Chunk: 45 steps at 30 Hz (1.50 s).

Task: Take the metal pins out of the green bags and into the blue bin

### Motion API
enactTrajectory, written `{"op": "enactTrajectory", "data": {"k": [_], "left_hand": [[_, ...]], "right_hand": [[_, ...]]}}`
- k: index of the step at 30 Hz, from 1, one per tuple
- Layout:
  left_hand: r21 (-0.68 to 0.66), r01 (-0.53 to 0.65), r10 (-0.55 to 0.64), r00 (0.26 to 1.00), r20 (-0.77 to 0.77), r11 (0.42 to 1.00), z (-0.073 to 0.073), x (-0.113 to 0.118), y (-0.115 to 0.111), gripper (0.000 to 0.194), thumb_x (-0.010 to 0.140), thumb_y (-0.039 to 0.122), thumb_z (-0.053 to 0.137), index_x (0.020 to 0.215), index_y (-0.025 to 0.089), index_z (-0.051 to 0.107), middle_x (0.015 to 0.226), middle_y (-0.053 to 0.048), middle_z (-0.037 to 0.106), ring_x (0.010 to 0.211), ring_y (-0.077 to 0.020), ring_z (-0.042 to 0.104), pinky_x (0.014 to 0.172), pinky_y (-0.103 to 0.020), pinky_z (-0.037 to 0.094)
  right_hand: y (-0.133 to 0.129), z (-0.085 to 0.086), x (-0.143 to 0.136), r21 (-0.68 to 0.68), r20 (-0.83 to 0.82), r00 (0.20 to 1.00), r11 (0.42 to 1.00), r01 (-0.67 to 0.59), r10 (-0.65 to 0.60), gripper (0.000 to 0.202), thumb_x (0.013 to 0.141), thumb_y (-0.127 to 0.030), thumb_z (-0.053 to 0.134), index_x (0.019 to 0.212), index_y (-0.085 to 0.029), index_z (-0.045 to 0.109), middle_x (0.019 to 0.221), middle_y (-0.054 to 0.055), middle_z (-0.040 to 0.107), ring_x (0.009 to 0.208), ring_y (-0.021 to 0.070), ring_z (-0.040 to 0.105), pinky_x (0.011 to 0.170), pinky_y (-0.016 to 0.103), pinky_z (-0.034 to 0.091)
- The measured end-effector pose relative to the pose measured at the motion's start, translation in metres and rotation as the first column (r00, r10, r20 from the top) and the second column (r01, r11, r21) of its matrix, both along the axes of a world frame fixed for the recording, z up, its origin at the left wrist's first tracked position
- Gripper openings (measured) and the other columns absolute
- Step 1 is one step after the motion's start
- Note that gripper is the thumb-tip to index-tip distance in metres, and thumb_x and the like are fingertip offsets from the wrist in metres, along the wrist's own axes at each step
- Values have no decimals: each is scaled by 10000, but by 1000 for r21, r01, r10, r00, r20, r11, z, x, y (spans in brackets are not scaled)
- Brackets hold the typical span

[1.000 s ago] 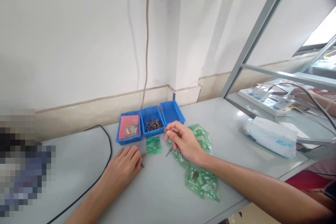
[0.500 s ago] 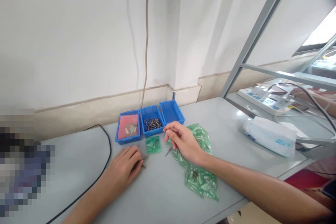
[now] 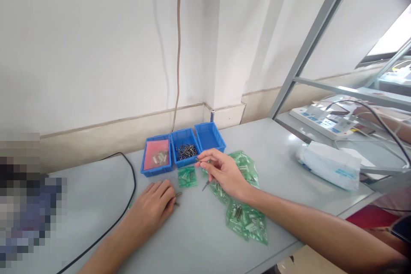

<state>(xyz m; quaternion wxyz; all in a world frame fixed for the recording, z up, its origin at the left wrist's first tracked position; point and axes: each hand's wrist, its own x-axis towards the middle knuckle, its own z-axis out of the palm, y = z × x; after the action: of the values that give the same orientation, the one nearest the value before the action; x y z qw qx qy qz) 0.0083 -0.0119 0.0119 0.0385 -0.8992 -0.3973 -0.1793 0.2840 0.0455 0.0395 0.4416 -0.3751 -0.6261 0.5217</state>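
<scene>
My left hand [image 3: 156,203] rests low on the table with its fingers curled together. A few metal screws [image 3: 177,195] poke out from between its thumb and forefinger. My right hand [image 3: 221,172] pinches a small screw [image 3: 198,160] between thumb and fingertips, just in front of the middle blue bin [image 3: 183,163]. That bin holds a pile of loose screws [image 3: 187,151]. Below the right fingers, a thin grey metal piece [image 3: 205,186] sticks out. Between the hands lies a small green plastic bag [image 3: 187,177] with parts inside. More filled green bags [image 3: 246,222] spread under and beside my right wrist.
A left blue bin [image 3: 156,173] holds a pink sheet [image 3: 150,154] and a clear bag of parts. The right blue bin [image 3: 210,136] stands against it. A black cable [image 3: 133,171] crosses the table [image 3: 192,239]. A white tissue pack [image 3: 329,165] lies near a metal frame [image 3: 316,43].
My right hand has shifted slightly left with the small screw, its fingers a little differently placed. My left hand has hardly moved; a green sliver now shows beside its wrist.
</scene>
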Motion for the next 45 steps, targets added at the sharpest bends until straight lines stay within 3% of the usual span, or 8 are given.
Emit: {"op": "enactTrajectory", "data": {"k": [3, 7, 20, 27, 31, 45], "left_hand": [[-26, 0, -1, 1000, -9, 1000, 0, -1, -1, 194, 1085, 171, 419, 943, 208, 545, 958, -49, 606, 845, -217, 582, 763, -344, 445], [-37, 9, -10, 1000, -9, 999, 1, -2, -2, 200, 1092, 175, 421, 943, 210, 550, 957, -46, 606, 836, -214, 582, 759, -339, 439], [1, 9, -9, 1000, -7, 1000, 2, 0, -1, 193, 1087, 185, 426, 944, 214, 552, 953, -49, 609, 839, -220, 586, 758, -341, 445], [-40, 2, -2, 1000, 4, 999, 0, -2, -1, 170, 1086, 180, 432, 969, 210, 551, 967, -48, 606, 855, -222, 586, 768, -348, 441], [-73, 4, -3, 1000, 10, 997, -2, -4, -1, 162, 1092, 188, 429, 980, 208, 544, 980, -52, 602, 879, -227, 582, 783, -353, 441], [-62, 7, -7, 1000, 10, 998, 2, -2, -2, 170, 1090, 196, 441, 963, 212, 554, 964, -45, 606, 844, -224, 574, 760, -343, 431]], "right_hand": [[0, 0, 0, -2, 12, 1000, 1000, 18, -18, 222, 967, -445, 726, 1087, -260, 698, 994, 47, 730, 784, 197, 694, 581, 284, 528], [-1, 2, 1, 0, 40, 999, 1000, 12, -12, 212, 964, -456, 731, 1025, -256, 692, 896, 22, 698, 685, 168, 615, 607, 300, 517], [4, 1, -1, -54, -24, 1000, 999, 8, -9, 370, 1051, -570, 553, 944, -219, 604, 840, -1, 658, 557, 108, 499, 513, 245, 406], [4, 10, 0, -275, -131, 990, 961, 11, -48, 495, 987, -642, 618, 768, -202, 558, 628, -49, 499, 490, 86, 400, 475, 224, 311], [3, 11, 0, -309, -167, 986, 951, -23, -31, 552, 979, -675, 614, 708, -203, 525, 565, -58, 444, 475, 87, 355, 464, 229, 255], [4, 7, 1, -112, -96, 995, 994, -10, -1, 340, 954, -531, 729, 939, -216, 602, 824, -39, 563, 514, 66, 399, 467, 229, 313]]}}
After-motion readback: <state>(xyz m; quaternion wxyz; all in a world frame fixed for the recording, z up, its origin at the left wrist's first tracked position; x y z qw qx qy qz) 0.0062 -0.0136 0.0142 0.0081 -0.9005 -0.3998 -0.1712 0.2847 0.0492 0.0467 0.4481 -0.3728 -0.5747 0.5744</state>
